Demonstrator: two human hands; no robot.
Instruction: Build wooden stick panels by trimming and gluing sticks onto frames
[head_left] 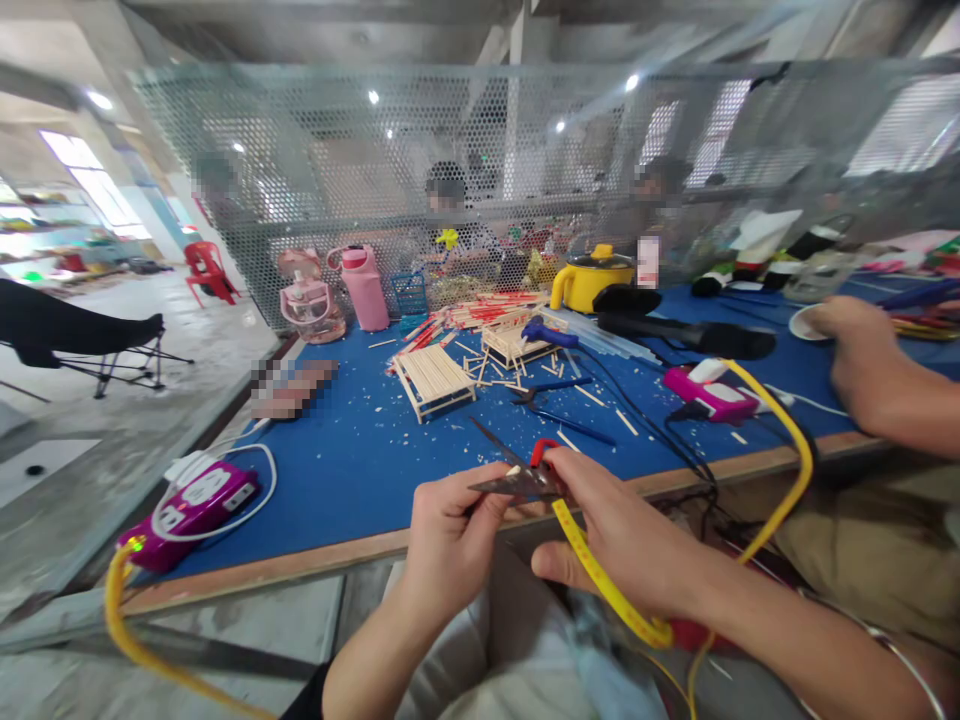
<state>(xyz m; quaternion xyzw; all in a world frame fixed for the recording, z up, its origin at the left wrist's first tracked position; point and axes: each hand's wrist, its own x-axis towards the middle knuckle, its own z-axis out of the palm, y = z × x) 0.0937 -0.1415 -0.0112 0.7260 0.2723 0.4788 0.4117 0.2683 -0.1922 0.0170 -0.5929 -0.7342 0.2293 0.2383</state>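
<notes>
Above the front table edge, my right hand is closed round the red-handled scissors, whose blades are parted and point left. My left hand pinches close to the blades. A small pale end of a wooden stick shows there; most of it is hidden by fingers and metal. A yellow measuring tape hangs down beside my right palm. On the table beyond stand a small slatted stick platform and a second stick structure, with a blue glue gun against it.
Pliers and scattered sticks lie on the blue tabletop. Purple power strips sit at left and right, with yellow cables. Pink bottles and a yellow pot stand by the mesh screen. A co-worker's hand holds a white object at right.
</notes>
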